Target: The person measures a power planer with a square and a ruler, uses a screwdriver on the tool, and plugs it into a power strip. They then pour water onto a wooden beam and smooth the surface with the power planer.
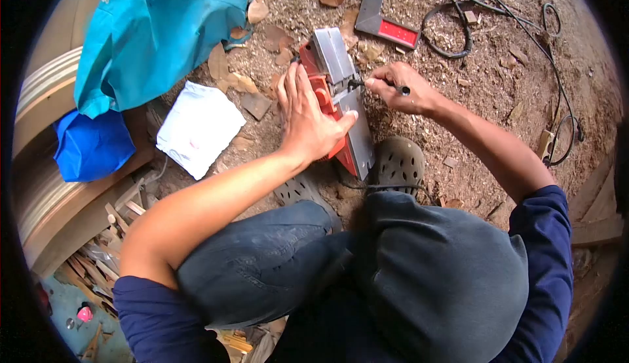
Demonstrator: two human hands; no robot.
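Note:
A red electric planer (360,139) lies sole up on the ground, its grey metal plates facing me. My left hand (308,117) is closed around its red body, fingers over the far side and thumb lying on the sole. At the cutter slot in the middle of the sole, my right hand (401,88) pinches a thin dark rod-like tool (404,90). One end of this tool meets the slot, while the other sticks out past my fingers. Its exact kind I cannot tell.
A square (386,25) with a red-marked stock lies beyond the planer. Black cable (452,52) coils at the upper right. To the left are a teal cloth bag (164,35), a blue bundle (92,145) and a white packet (200,129). Sawdust and dry leaves cover the ground.

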